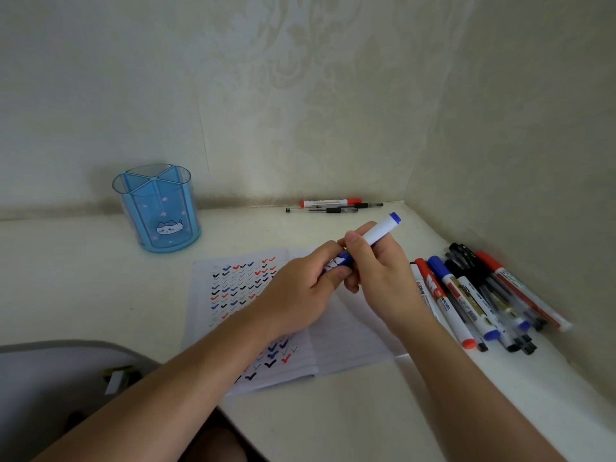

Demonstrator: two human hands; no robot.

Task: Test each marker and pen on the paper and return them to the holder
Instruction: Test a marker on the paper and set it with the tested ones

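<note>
Seemingly, both hands are working the blue marker (380,230) over the paper (350,331): left hand (306,285) pinching its cap (344,259), right hand (378,275) curling round the barrel; uncapping is likely, calling next for a straight pull apart

We see a translucent blue holder (160,208) with a white cat and pink specks. The paper (253,285) bears black, blue and red ticks; the marker (380,230) is white, blue-tipped.
</note>
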